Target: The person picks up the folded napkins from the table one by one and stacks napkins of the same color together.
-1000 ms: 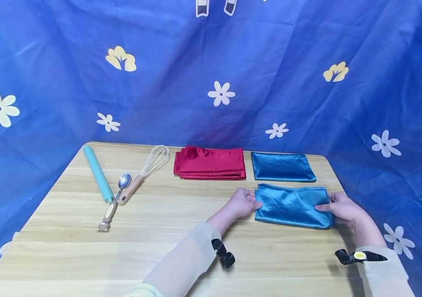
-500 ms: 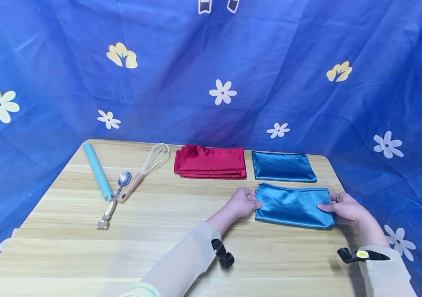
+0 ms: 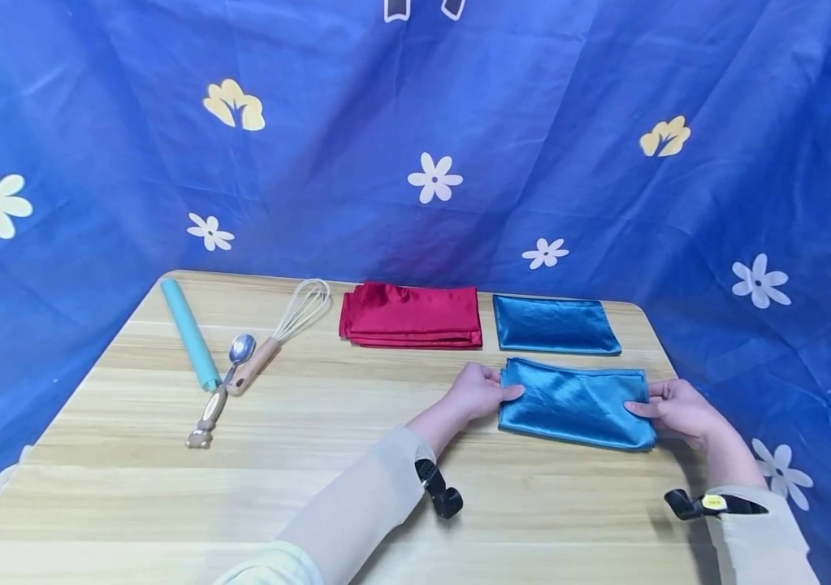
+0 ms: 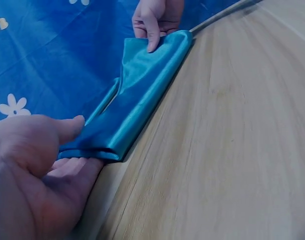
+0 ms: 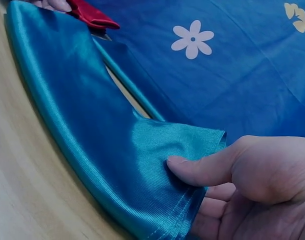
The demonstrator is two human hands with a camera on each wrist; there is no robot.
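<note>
In the right half of the head view, just below the middle, a folded blue cloth (image 3: 572,406) lies between a person's two hands. The left hand (image 3: 475,393) holds its left end, thumb on top and fingers underneath; the right hand (image 3: 681,408) pinches the right end in the same way. Just above it in the frame, a darker blue folded cloth (image 3: 557,327) lies flat, and to the left of that, at upper centre, sits a folded red cloth (image 3: 411,315) with several layered edges. Further left on the wood-grain worktop (image 3: 130,487) are a whisk (image 3: 267,353), a spoon (image 3: 215,404) and a teal cylinder (image 3: 190,335), close together. A blue flowered backdrop (image 3: 313,162) fills the upper frame.
</note>
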